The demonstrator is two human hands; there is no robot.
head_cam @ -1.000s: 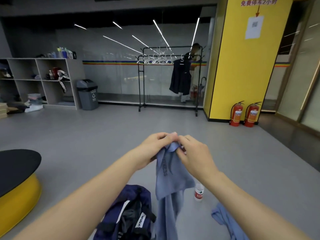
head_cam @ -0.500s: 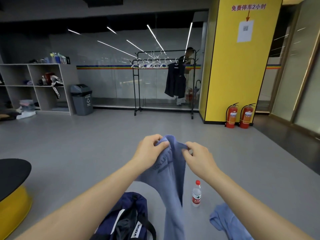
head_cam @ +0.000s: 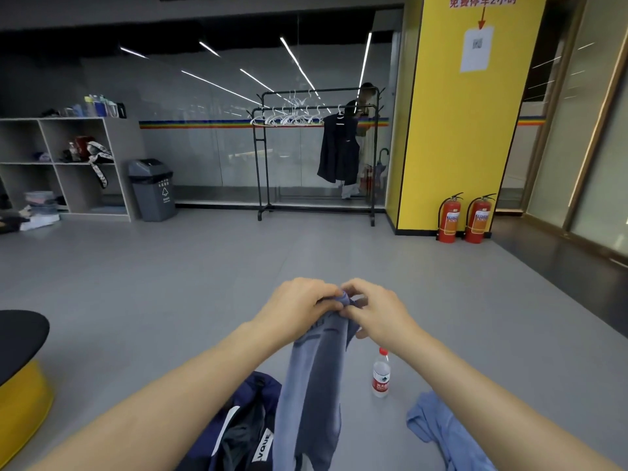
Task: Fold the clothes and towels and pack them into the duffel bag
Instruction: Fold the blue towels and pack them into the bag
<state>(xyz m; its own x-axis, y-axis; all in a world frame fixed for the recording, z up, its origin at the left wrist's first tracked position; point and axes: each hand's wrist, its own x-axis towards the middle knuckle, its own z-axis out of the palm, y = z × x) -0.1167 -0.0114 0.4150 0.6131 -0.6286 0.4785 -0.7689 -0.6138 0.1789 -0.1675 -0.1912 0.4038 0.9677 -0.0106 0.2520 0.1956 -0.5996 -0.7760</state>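
A wide grey floor [head_cam: 204,283] runs back to a clothes rack [head_cam: 316,158] and a yellow pillar [head_cam: 441,130]. Out front, the left hand [head_cam: 299,311] has its fingers curled round the bunched top of a blue towel [head_cam: 312,385], and the right hand [head_cam: 377,311] pinches it just beside. The towel hangs loose over the open navy duffel bag [head_cam: 244,433]. A light-blue garment [head_cam: 441,426] lies crumpled near a water bottle [head_cam: 381,375]. Folding looks barely begun to me, and both pieces are yet to be packed.

Bare left hand [head_cam: 299,311], bare right hand [head_cam: 377,316]; forearms bare to the frame's edge
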